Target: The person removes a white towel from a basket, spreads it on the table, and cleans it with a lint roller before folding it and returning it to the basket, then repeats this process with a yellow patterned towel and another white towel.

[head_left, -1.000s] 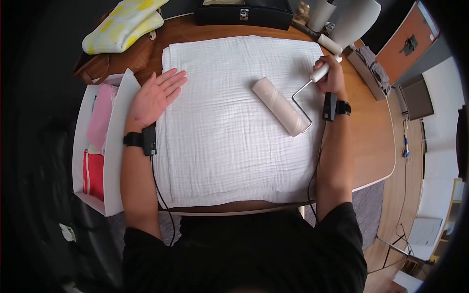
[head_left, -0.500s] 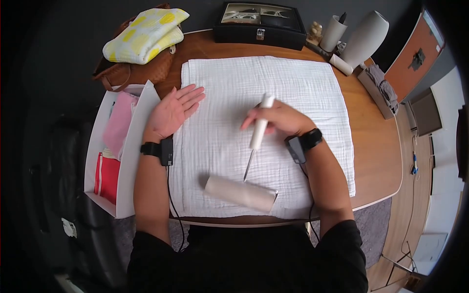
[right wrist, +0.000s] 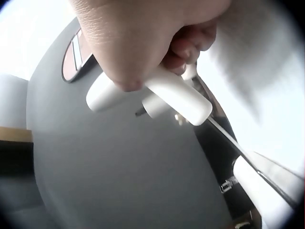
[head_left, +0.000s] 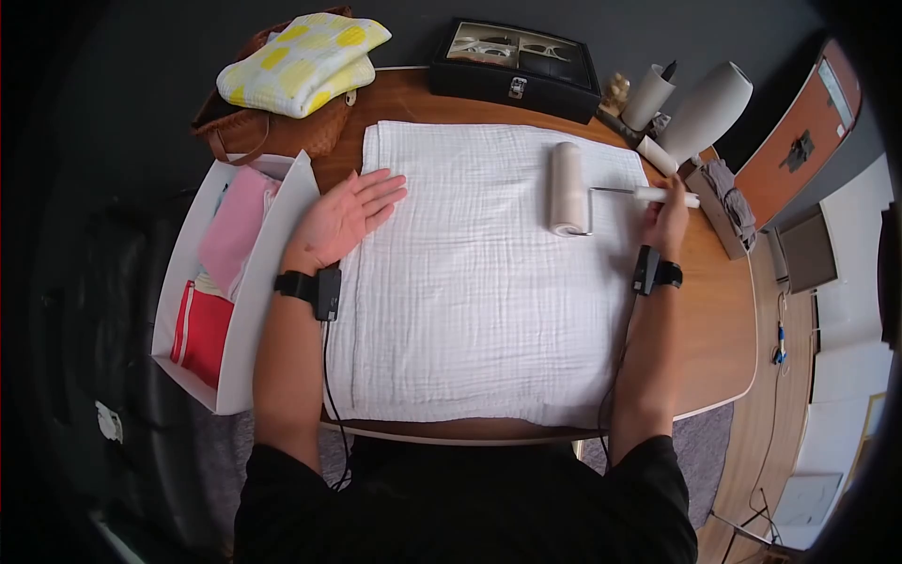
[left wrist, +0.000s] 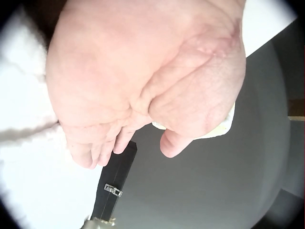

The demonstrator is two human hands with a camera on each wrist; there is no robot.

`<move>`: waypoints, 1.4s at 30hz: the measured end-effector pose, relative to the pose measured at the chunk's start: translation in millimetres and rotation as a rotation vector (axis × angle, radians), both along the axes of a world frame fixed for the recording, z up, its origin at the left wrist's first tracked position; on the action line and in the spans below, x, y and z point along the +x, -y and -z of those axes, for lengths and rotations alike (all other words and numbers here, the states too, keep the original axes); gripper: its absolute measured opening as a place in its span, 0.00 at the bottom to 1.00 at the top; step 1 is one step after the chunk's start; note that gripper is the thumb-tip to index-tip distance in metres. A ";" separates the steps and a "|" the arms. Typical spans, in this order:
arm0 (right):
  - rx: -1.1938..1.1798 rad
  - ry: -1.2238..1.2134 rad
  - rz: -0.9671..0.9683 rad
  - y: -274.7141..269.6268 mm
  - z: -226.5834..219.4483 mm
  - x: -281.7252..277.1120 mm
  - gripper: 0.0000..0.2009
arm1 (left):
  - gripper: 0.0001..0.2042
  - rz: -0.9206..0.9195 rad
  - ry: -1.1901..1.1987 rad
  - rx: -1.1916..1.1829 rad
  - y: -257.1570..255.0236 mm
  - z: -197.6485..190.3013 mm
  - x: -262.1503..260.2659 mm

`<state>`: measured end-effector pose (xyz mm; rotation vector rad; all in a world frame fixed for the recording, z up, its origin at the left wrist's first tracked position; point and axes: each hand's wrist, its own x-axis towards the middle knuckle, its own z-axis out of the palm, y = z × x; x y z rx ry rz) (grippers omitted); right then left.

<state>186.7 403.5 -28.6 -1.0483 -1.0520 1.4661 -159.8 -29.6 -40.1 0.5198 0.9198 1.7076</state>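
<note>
Item: lint roller, white handle, wire arm, pale roll. The roll lies on the white cloth near its far right corner, long axis running away from the person; the handle sticks out to the right, past the cloth's edge, above the wooden table.

Right hand: fingers curled round the roller's handle, thumb on top. The right wrist view shows the same grip from below, the white handle passing under the fingers and the wire arm running off toward the roll.

Left hand: flat, palm up, fingers straight and close together, holding nothing. It rests at the cloth's left edge, fingertips over the cloth, heel beside the white box. The left wrist view shows the palm close up with the fingers only loosely bent.

Cloth: square, crinkled weave, spread flat over most of the table, near edge by the person's body.

White box: open, left of the table, holding a pink fabric and a red fabric.

Far edge of table: yellow-and-white folded cloth on a brown bag; black case with a clasp; grey vase; grey cup.
</note>
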 end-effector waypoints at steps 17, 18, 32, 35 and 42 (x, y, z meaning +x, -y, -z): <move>-0.043 -0.125 -0.117 -25.9 16.6 17.5 0.14 | 0.32 -0.006 -0.014 -0.006 -1.0 2.8 -1.0; -0.016 -0.169 0.019 -34.5 15.4 30.9 0.14 | 0.32 -0.009 -0.008 -0.008 -0.9 3.0 -1.0; 0.082 0.310 -0.663 72.9 -27.9 -50.9 0.15 | 0.31 -0.012 -0.035 -0.004 -0.2 -2.2 3.4; 0.066 0.216 -0.596 71.7 -24.6 -53.3 0.15 | 0.31 -0.001 -0.038 -0.003 0.0 -2.6 2.9; 0.245 -0.018 -0.294 -28.3 3.3 43.4 0.14 | 0.31 -0.013 -0.031 -0.012 0.6 -3.9 4.1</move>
